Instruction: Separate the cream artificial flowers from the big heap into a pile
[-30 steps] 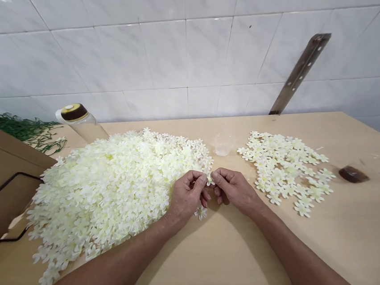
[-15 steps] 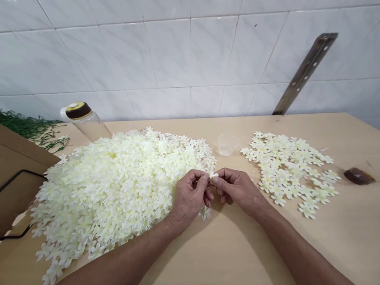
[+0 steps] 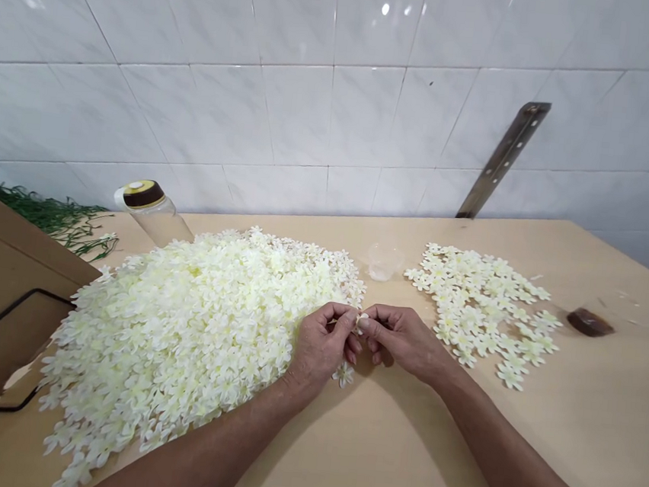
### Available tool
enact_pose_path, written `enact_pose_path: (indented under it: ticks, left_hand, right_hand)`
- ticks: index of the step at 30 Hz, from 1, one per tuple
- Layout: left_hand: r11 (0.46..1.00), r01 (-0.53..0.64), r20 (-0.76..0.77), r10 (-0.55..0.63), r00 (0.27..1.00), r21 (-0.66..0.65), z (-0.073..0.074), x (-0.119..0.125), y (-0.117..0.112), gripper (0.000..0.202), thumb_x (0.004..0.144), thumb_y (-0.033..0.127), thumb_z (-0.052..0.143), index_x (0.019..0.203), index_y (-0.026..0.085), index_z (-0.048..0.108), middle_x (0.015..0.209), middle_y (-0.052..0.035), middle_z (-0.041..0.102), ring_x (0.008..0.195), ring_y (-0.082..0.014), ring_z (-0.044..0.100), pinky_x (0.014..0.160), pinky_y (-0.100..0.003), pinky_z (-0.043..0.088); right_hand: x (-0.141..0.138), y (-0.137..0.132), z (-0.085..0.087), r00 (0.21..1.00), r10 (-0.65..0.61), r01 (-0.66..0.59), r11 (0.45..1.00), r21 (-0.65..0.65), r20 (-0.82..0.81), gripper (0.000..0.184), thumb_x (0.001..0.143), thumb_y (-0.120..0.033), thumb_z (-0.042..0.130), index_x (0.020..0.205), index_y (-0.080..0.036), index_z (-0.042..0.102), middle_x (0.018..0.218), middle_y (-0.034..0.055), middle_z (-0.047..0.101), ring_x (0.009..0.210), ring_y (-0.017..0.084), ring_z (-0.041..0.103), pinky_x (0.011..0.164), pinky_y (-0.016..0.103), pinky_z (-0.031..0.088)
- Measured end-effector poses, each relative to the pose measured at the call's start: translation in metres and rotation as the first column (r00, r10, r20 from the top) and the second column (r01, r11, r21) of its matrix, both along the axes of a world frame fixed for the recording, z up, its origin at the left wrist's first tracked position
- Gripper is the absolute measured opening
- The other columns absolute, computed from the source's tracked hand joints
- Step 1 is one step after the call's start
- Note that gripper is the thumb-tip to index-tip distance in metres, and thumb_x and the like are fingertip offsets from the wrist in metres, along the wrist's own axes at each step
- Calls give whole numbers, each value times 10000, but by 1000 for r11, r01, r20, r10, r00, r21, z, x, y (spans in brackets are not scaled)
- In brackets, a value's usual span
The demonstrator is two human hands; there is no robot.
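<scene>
A big heap of small cream fabric flowers (image 3: 190, 322) covers the left half of the wooden table (image 3: 396, 449). My left hand (image 3: 318, 346) and my right hand (image 3: 404, 341) meet at the heap's right edge, both pinching one small flower (image 3: 360, 321) between thumbs and fingertips. A single flower (image 3: 342, 374) lies on the table under my left hand. To the right, a thinner spread of separated flowers (image 3: 483, 301) lies flat on the table.
A small clear cup (image 3: 385, 261) stands between the two flower groups. A brown-capped bottle (image 3: 147, 207) lies behind the heap, with green stems (image 3: 45, 215) at far left. A dark brown lid (image 3: 589, 323) sits at right. A metal strip (image 3: 501, 161) leans on the tiled wall.
The view has tilted, so everything sits lower in frame. My hands stay together on the small flower, fingers shifting slightly.
</scene>
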State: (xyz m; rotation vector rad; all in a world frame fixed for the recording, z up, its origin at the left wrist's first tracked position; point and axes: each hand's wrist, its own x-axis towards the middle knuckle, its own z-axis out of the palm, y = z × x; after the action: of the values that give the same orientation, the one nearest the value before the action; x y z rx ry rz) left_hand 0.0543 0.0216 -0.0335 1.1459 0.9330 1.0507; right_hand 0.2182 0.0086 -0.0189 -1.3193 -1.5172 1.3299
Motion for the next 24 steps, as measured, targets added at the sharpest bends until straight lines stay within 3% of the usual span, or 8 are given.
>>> enact_pose_path:
  ticks: [10, 16, 24]
  left_hand:
    - [997, -71, -2, 71, 997, 10, -3, 2, -2, 282, 876, 440, 616, 832, 166, 569, 505, 36, 589, 368, -95, 509, 386, -197, 440]
    - [999, -22, 16, 23, 1000, -28, 0, 2, -3, 286, 881, 448, 601, 829, 170, 559, 501, 28, 601, 358, -102, 515, 366, -193, 421]
    - [999, 20, 32, -18, 999, -37, 1, 3, -3, 283, 846, 444, 643, 811, 174, 566, 482, 35, 589, 353, -96, 502, 369, -194, 424]
  right_hand:
    - [-15, -1, -9, 968, -169, 159, 985, -68, -187, 463, 807, -622, 675, 716, -180, 572, 578, -19, 581, 445, 106, 546, 399, 200, 314]
    - [-20, -5, -9, 971, -189, 191, 982, -5, -149, 443, 881, -600, 593, 697, -202, 530, 524, -38, 539, 440, 116, 533, 410, 213, 340]
    - [-23, -8, -7, 969, -244, 239, 966, 99, 47, 463, 953, -592, 457, 661, -235, 424, 460, -53, 493, 396, 138, 517, 415, 247, 400]
